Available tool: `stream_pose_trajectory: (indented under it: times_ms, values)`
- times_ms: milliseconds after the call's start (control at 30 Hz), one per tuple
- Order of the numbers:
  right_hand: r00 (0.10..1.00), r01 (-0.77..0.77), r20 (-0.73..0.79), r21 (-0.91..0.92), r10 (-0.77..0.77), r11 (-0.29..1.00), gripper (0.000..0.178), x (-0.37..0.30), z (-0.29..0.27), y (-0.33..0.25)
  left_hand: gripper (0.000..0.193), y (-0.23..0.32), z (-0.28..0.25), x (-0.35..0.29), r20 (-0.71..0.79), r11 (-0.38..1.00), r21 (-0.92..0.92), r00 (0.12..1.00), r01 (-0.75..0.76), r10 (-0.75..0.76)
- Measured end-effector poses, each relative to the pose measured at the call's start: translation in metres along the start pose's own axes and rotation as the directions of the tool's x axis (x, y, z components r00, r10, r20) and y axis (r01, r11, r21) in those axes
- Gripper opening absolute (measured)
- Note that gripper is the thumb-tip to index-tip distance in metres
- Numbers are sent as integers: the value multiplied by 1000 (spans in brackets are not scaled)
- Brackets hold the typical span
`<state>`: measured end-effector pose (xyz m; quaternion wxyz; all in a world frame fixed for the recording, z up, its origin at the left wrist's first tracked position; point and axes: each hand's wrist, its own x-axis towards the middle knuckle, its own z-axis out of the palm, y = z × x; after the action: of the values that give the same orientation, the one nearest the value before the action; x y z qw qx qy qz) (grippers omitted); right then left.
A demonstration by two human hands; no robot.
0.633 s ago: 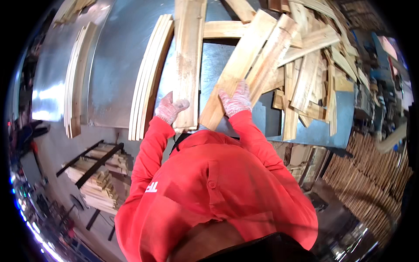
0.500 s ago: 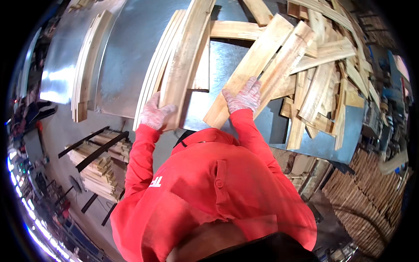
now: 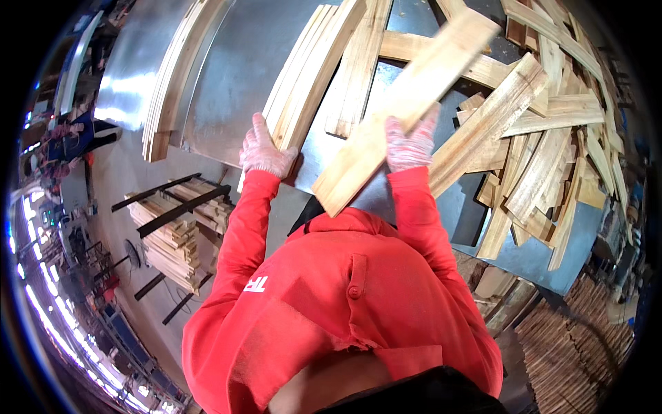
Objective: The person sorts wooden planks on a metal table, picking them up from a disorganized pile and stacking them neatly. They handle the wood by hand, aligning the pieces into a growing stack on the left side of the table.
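My left hand [image 3: 267, 152], in a pale knit glove, is closed round the near end of a row of long wooden boards [image 3: 303, 72] standing on edge side by side. Its thumb lies on the right face and its fingers on the left. My gloved right hand [image 3: 412, 140] grips the right edge of a loose wooden board [image 3: 407, 103], which slants from near my chest up to the far right. This board looks raised over the metal table [image 3: 241, 76]; some of its far part is blurred. Between the two lies another flat board [image 3: 360, 69].
A jumbled pile of boards [image 3: 545, 131] covers the table's right side. Another row of boards on edge [image 3: 176, 76] stands at the left. Below the table's left edge, stacked wood [image 3: 169, 241] rests by dark metal bars [image 3: 183, 210]. More stacked wood [image 3: 572, 338] stands at lower right.
The board by my left hand has gone from leaning to standing against the row. My right hand has lifted its board and swung it leftward over the table. The whole view has shifted slightly.
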<state>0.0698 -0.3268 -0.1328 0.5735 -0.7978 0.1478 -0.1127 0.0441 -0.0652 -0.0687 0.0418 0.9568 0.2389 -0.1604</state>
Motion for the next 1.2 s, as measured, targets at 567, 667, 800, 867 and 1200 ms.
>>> stream_pose_trajectory:
  times_ms: [567, 667, 800, 867, 1200]
  values:
    - [875, -173, 484, 265, 24, 948, 55, -46, 207, 20, 87, -121, -3, 112, 146, 367, -928, 852, -57, 503]
    - [818, 384, 450, 39, -359, 923, 71, -60, 236, 2, 49, -143, 28, 161, 274, -358, -628, 627, 691, 729]
    - [845, -440, 514, 509, 149, 740, 97, -49, 254, -82, 43, -133, 48, 189, 462, -387, -609, 706, 692, 537]
    - [847, -247, 508, 110, 159, 963, 104, -33, 256, -72, 42, -128, 10, 184, 454, 468, -838, 835, 281, 312]
    - [782, -220, 623, 254, 15, 942, 101, -60, 362, -92, 56, -183, -25, 181, -31, 706, -707, 999, -39, 25]
